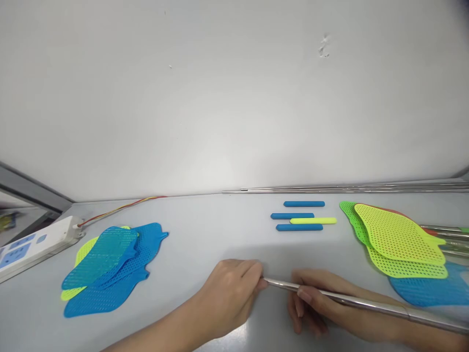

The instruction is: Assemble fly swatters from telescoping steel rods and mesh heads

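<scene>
A shiny telescopic metal rod [388, 308] slants across the front of the table, its thin end to the left and its thicker part running off at the right edge. My left hand [234, 293] is closed round the thin end, so the tip is hidden. Farther along, my right hand [340, 313] grips the rod between thumb and fingers, the lower fingers curled loosely beneath. Beyond the hands lie several tapered plastic sleeves: blue ones [299, 227] and a yellow one [313, 221]. To the right, yellow perforated fly swatter heads [399, 234] overlap green, red and blue ones.
At left is a pile of blue swatter heads [106, 300] with yellow ones among them. Beside it lies a white power strip [40, 244] with a red and yellow cord. Thin metal rods [348, 189] lie along the wall. More metal handles [454, 239] reach in from the right edge.
</scene>
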Tool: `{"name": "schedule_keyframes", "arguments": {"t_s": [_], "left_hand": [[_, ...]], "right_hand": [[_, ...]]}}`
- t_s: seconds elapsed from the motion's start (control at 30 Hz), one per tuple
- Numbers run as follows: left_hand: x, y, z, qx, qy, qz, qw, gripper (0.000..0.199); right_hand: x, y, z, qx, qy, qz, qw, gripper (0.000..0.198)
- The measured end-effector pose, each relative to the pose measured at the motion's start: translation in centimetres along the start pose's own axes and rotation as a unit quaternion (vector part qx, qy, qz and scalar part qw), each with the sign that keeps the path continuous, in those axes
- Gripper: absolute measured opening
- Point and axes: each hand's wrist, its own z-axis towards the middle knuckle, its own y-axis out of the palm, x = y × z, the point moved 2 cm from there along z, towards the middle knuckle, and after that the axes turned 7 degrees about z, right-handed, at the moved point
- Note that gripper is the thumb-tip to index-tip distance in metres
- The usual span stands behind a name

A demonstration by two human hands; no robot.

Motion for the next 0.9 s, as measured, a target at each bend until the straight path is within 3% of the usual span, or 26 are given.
{"name": "schedule_keyframes", "arguments": {"t_s": [0.2,0.43,0.7,0.9], "left_hand": [[0.8,-0.2,-0.4,-0.013,-0.021,-0.032,0.999,0.018],[2.1,0.3,-0.4,0.001,0.019,-0.082,0.996,0.019],[1.9,-0.3,-0.2,-0.04,-0.032,-0.163,0.985,0.022],[1.5,-0.5,0.0,0.002,-0.111,-0.262,0.959,0.02]], "right_hand": [[0.2,0.0,-0.2,-0.022,-0.006,-0.035,0.999,0.035],[-1.0,0.5,-0.8,-0.045,-0.013,-0.215,0.975,0.037],[0.5,0.2,0.2,0.015,-0.045,-0.093,0.995,0.038],[1.0,-0.5,1.0,0.069,-0.039,0.09,0.993,0.034]]}}
